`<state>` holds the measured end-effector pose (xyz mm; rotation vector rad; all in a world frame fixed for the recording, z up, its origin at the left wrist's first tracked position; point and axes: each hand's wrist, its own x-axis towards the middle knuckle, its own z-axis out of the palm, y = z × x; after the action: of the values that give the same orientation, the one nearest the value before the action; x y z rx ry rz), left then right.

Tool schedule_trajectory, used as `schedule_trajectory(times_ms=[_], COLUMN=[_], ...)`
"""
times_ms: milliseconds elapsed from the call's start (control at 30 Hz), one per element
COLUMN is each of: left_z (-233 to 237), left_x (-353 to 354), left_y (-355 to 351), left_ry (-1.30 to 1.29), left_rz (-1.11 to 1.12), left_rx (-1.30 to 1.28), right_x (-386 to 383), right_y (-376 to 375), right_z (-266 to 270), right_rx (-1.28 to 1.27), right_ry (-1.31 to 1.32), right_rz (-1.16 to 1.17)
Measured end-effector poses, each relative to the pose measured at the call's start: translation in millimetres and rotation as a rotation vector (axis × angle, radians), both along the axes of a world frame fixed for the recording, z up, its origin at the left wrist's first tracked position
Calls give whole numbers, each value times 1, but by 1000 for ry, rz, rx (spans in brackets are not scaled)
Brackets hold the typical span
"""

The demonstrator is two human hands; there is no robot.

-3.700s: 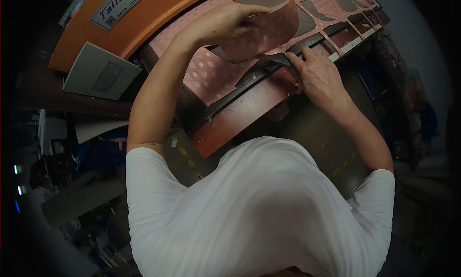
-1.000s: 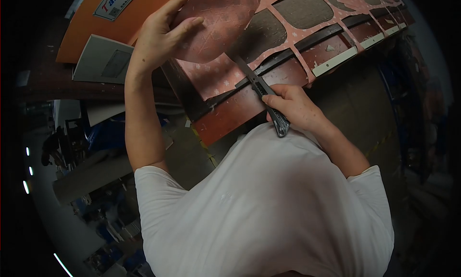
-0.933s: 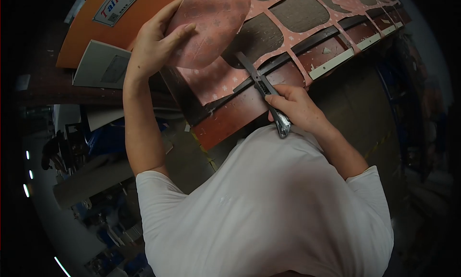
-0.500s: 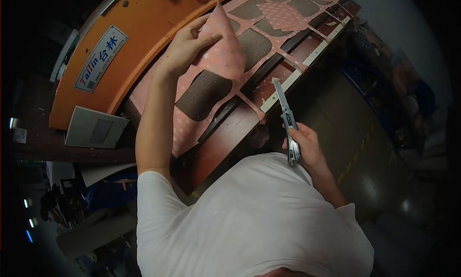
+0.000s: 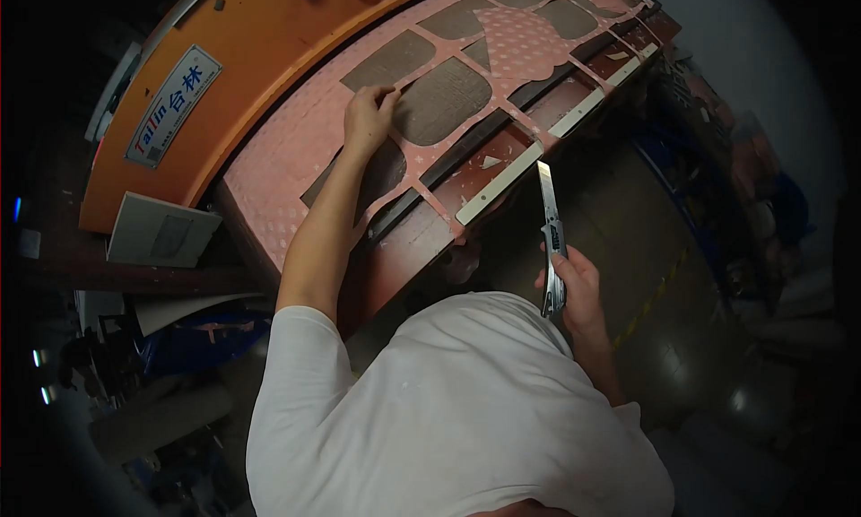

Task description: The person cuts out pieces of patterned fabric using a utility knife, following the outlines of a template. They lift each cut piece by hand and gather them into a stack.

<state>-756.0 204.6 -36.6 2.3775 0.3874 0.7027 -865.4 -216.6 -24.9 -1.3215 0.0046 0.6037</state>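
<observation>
My left hand [image 5: 369, 121] is over the pink patterned sheet [image 5: 258, 183], its fingers loosely bent near a narrow strip between cut-out openings. Nothing shows in this hand, and its fingertips are partly hidden. Grey-brown surface shows through the openings. A loose pink cut piece [image 5: 525, 43] lies on the sheet farther right. In my right hand [image 5: 578, 288] is a silver utility knife [image 5: 553, 239], gripped by its handle, with the blade out and pointing up toward the table's front edge.
An orange machine [image 5: 256, 46] with a white name plate [image 5: 172, 106] stands behind the sheet. Along the table's front edge runs a pale strip [image 5: 502, 183], with small scraps beside it. A pale box cover [image 5: 161, 230] is at left. Dark floor lies to the right.
The pink piece that was in my left hand has left it, and a loose piece now lies differently farther right. My left hand is lower on the sheet. The knife stays in my right hand.
</observation>
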Motion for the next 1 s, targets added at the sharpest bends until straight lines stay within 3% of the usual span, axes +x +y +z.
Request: schedule_trajectory(times_ms=[167,300,500,767,933,1000], left_z=[-22,-43,-46,-47,-39,-24], left_x=[-111,-165,-156,-97,-89,-84], left_y=[78,111,118,141,151,161], left_ry=[-13,-51,3,66,164,328], left_rz=[362,477,502,497,518,496], left_rx=[304,327,324,382,275,157], right_x=[26,43,49,53,55,55], right_y=[19,41,82,107,121,129], right_z=[-1,-4,2,15,20,20], right_rx=[31,54,81,9,-52,-86], right_ry=[-45,-63,-80,-94,-85,-78], right_rz=[125,229,322,262,228,235])
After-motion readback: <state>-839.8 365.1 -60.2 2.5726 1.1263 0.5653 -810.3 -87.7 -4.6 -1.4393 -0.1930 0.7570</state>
